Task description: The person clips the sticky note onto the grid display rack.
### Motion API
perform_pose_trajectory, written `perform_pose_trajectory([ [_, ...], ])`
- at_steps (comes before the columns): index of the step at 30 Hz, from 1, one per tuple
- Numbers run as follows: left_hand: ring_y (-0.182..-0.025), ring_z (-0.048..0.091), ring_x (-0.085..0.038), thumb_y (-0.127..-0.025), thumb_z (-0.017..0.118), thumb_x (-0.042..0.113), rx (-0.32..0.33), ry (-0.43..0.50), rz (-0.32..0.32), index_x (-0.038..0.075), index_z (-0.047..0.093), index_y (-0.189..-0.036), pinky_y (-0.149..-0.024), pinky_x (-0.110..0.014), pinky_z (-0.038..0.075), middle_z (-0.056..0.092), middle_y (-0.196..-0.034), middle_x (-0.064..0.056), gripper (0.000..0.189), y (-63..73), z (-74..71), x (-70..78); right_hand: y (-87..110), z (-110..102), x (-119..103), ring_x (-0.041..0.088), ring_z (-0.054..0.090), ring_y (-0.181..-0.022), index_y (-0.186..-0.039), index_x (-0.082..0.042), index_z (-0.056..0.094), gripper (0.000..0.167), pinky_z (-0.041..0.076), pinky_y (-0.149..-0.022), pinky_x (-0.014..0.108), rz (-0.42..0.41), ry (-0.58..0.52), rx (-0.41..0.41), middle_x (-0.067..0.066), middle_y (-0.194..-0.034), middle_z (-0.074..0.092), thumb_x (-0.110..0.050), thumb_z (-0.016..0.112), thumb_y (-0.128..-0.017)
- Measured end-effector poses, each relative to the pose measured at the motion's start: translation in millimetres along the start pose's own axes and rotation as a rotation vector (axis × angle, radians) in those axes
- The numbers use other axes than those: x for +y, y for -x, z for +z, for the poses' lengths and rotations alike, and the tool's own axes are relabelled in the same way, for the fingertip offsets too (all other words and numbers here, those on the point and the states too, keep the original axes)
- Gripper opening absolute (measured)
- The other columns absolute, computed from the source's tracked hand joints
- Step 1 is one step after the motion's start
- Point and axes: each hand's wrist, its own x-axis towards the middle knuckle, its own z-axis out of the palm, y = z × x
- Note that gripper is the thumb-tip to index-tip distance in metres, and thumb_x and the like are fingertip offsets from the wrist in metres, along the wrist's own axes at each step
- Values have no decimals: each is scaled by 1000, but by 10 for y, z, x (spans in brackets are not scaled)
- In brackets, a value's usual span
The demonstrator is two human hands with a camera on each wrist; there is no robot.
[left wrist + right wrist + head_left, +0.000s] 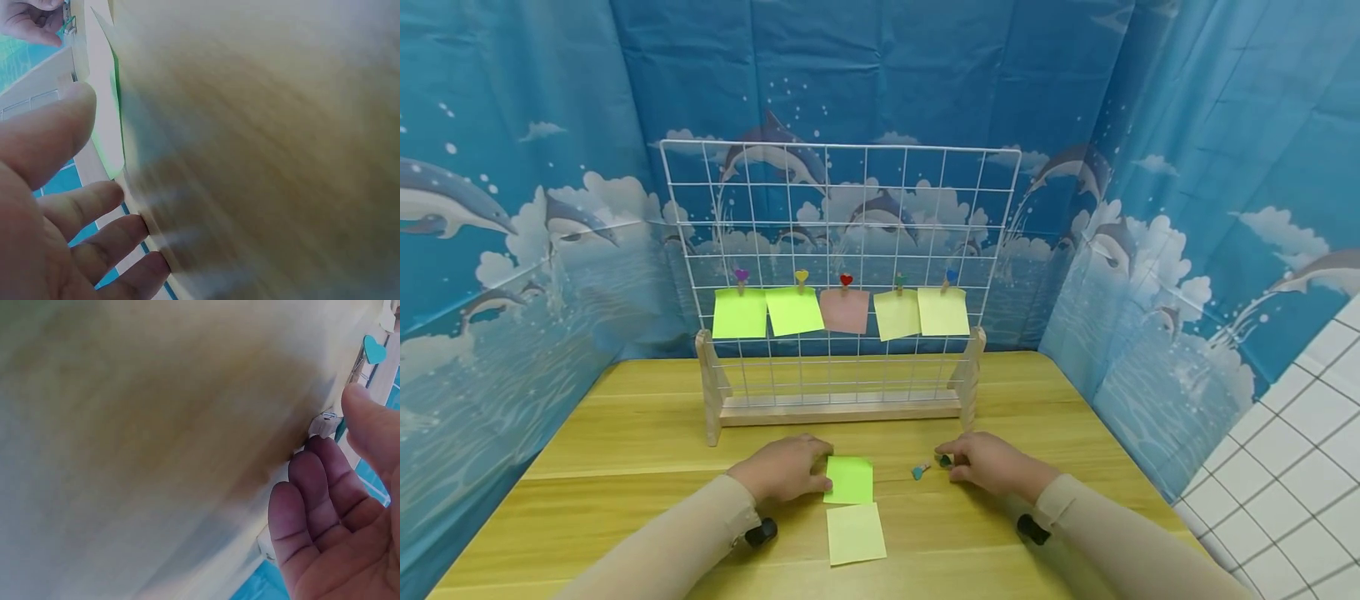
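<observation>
A bright green sticky note [849,481] lies on the table. My left hand [786,471] is at its left edge, thumb and index finger spread along that side, the other fingertips down on the wood. The left wrist view shows the note's edge [114,125] beyond the thumb. My right hand [992,465] has thumb and index finger around a small wooden clothespin with a dark green heart [944,460]; its wooden end [324,425] shows at the index fingertip. Left of it lies another clothespin with a teal heart [918,472], also in the right wrist view.
Below the green note lies a pale yellow sticky note [856,534]. A white wire grid [846,185] on a wooden stand [842,412] rises behind, with several notes, including a pink note [845,312], pegged in a row. Dolphin-print curtains [940,75] surround the table.
</observation>
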Motion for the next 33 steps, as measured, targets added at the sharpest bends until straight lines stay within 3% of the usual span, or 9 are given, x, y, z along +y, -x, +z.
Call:
perform_pose_trajectory([
  [4,-138,59,-34,-96,76,43,8,-14,-4,10,63,-143,-117,-50,47,63,-148,-11,59,7,1,11,-40,-9,-7,6,49,-62,-135,-9,72,39,42,-57,25,26,-40,-13,-11,-78,62,-18,76,-98],
  [10,-143,56,-35,-95,78,44,18,-32,-12,9,64,-142,-118,-50,45,62,-149,-12,61,21,15,25,-98,1,12,7,55,-72,-122,-13,78,26,48,-67,27,62,-44,-13,-9,-88,70,-12,77,-96],
  [16,-135,62,-33,-93,80,43,36,-60,-10,9,65,-140,-114,-49,50,65,-145,-10,60,20,39,27,-127,-12,40,13,59,-81,-112,-17,79,21,55,-77,36,144,-115,-28,-6,-91,70,-7,78,-94],
  [33,-131,65,-32,-91,82,42,68,-69,-12,10,68,-137,-111,-49,52,68,-141,-10,58,10,65,35,-145,-23,38,15,54,-79,-110,-16,78,20,48,-75,32,200,-174,-50,-4,-88,66,-6,78,-93],
])
